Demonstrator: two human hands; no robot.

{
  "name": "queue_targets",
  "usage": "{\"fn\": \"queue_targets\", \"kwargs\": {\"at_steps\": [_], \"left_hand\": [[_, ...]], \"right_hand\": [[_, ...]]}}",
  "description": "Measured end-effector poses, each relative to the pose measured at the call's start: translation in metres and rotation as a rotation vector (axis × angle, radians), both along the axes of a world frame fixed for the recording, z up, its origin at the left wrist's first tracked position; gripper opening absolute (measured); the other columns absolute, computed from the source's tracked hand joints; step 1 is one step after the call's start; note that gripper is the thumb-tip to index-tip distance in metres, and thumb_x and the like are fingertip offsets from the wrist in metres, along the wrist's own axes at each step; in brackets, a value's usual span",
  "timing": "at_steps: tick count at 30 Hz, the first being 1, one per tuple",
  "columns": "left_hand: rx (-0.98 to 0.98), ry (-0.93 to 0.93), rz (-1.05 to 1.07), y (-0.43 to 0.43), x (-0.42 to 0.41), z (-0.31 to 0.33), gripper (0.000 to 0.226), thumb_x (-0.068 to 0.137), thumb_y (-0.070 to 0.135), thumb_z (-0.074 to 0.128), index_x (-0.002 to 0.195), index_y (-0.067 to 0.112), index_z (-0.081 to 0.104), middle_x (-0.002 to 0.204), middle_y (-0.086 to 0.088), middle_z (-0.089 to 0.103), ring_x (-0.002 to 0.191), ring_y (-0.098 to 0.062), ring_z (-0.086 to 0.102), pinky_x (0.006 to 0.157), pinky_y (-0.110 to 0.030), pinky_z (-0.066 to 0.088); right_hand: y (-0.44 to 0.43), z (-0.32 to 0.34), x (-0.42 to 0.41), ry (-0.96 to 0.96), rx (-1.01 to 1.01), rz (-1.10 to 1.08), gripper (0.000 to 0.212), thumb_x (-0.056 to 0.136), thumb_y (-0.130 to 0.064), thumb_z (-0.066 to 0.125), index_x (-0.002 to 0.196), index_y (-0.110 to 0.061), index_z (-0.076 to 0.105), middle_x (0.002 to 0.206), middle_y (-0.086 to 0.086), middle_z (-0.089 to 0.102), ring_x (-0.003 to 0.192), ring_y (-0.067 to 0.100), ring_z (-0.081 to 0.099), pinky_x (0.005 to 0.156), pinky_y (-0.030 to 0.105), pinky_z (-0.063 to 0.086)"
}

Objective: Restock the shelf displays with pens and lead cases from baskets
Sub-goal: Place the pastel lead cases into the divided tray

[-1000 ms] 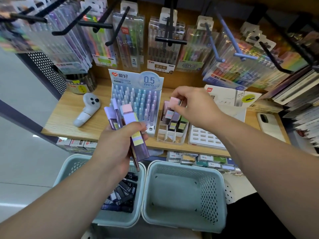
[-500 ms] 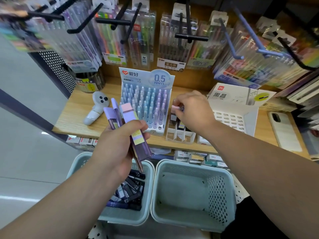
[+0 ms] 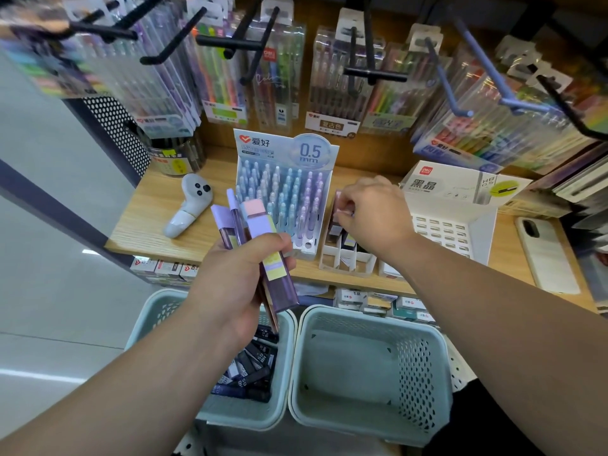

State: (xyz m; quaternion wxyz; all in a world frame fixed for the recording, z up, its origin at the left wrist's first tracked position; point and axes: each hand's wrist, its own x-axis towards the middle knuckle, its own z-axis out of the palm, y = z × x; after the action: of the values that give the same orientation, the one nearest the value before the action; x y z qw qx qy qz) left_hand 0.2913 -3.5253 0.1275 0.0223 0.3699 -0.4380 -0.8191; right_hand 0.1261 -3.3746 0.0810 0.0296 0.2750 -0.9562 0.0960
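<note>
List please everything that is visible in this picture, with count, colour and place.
pen display box: one, white and blue, shelf middle
divided tray: one, white, right of the pen display box
lead cases: a few, purple, in left hand
baskets: two, pale green, below the shelf; left holds dark cases
controller: one, white, shelf left
phone: one, white, shelf right
hanging pen packs: many, mixed colours, on hooks above
hands: left hand grips the lead cases; right hand pinches one pink-capped case at the divided tray
</note>
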Motion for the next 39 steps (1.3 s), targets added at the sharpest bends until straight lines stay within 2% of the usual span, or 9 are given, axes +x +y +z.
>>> {"fn": "queue_targets", "kwargs": {"at_steps": [2,6,10,16,22,27,30,34,39], "left_hand": [[-0.009,0.002,-0.016,0.002,0.000,-0.001,0.021,0.082,0.006,0.075,0.101,0.009,0.068,0.083,-0.010,0.073,0.065,-0.019,0.069,0.053,-0.026,0.055],[-0.011,0.025,-0.059,0.006,-0.002,-0.001,0.027,0.079,0.007,0.077,0.104,0.012,0.067,0.083,-0.009,0.072,0.065,-0.020,0.069,0.053,-0.026,0.054],[-0.049,0.061,-0.135,0.017,-0.005,-0.001,0.019,0.080,0.007,0.075,0.097,0.014,0.070,0.081,-0.008,0.072,0.066,-0.019,0.069,0.057,-0.028,0.052],[-0.098,0.067,-0.204,0.032,-0.009,-0.002,0.046,0.069,0.012,0.082,0.113,0.008,0.069,0.092,-0.016,0.074,0.070,-0.023,0.068,0.058,-0.031,0.053],[-0.054,0.103,-0.207,0.045,-0.011,0.001,0.049,0.062,0.021,0.080,0.110,0.014,0.072,0.090,-0.006,0.077,0.070,-0.020,0.069,0.058,-0.029,0.056],[0.029,0.104,-0.168,0.045,-0.013,0.001,0.025,0.084,0.006,0.072,0.109,0.006,0.071,0.093,-0.011,0.077,0.078,-0.026,0.073,0.072,-0.044,0.063],[-0.039,0.077,-0.159,0.043,-0.014,-0.001,0.017,0.087,0.008,0.071,0.104,0.008,0.068,0.081,-0.009,0.071,0.065,-0.021,0.067,0.051,-0.034,0.055],[-0.035,0.043,-0.118,0.041,-0.016,-0.002,0.011,0.088,0.009,0.071,0.099,0.010,0.069,0.079,-0.009,0.069,0.060,-0.020,0.065,0.045,-0.027,0.050],[-0.020,0.010,-0.101,0.038,-0.015,-0.006,0.021,0.088,0.010,0.072,0.108,0.007,0.070,0.079,-0.008,0.070,0.061,-0.019,0.066,0.050,-0.025,0.052]], "right_hand": [[-0.005,0.010,0.005,-0.081,-0.157,-0.033,0.024,0.089,-0.046,0.068,0.083,-0.023,0.071,0.083,-0.007,0.065,0.086,0.016,0.057,0.075,0.035,0.048],[-0.022,0.053,0.024,-0.562,-0.708,-0.147,0.039,0.091,-0.047,0.069,0.083,-0.009,0.071,0.072,-0.001,0.065,0.061,0.008,0.056,0.065,0.031,0.052],[-0.020,0.073,0.047,-0.942,-0.606,-0.056,0.042,0.079,-0.039,0.083,0.087,0.000,0.069,0.066,0.002,0.065,0.054,0.008,0.054,0.050,0.024,0.043],[-0.002,0.068,0.054,-1.058,-0.679,-0.111,0.021,0.078,-0.018,0.085,0.081,-0.006,0.068,0.064,0.009,0.064,0.051,0.013,0.055,0.048,0.022,0.045],[0.014,0.070,0.051,-1.095,-0.783,-0.162,0.014,0.085,-0.014,0.079,0.084,-0.007,0.067,0.063,0.005,0.066,0.053,0.011,0.059,0.048,0.019,0.047],[0.028,0.069,0.037,-1.038,-0.911,-0.269,0.006,0.089,-0.009,0.073,0.089,-0.008,0.068,0.063,0.001,0.067,0.052,0.008,0.059,0.048,0.017,0.050],[0.037,0.071,0.025,-0.813,-0.920,-0.250,0.005,0.090,-0.010,0.074,0.088,-0.010,0.069,0.069,0.006,0.069,0.056,0.010,0.061,0.053,0.020,0.050],[0.052,0.057,0.006,-0.491,-0.725,-0.192,0.011,0.087,-0.015,0.077,0.084,-0.015,0.067,0.074,0.013,0.070,0.061,0.016,0.064,0.062,0.034,0.055],[0.059,0.030,0.005,-0.289,-0.367,-0.079,0.017,0.085,-0.021,0.077,0.082,-0.026,0.061,0.075,-0.008,0.061,0.068,0.007,0.055,0.070,0.034,0.054]]}}
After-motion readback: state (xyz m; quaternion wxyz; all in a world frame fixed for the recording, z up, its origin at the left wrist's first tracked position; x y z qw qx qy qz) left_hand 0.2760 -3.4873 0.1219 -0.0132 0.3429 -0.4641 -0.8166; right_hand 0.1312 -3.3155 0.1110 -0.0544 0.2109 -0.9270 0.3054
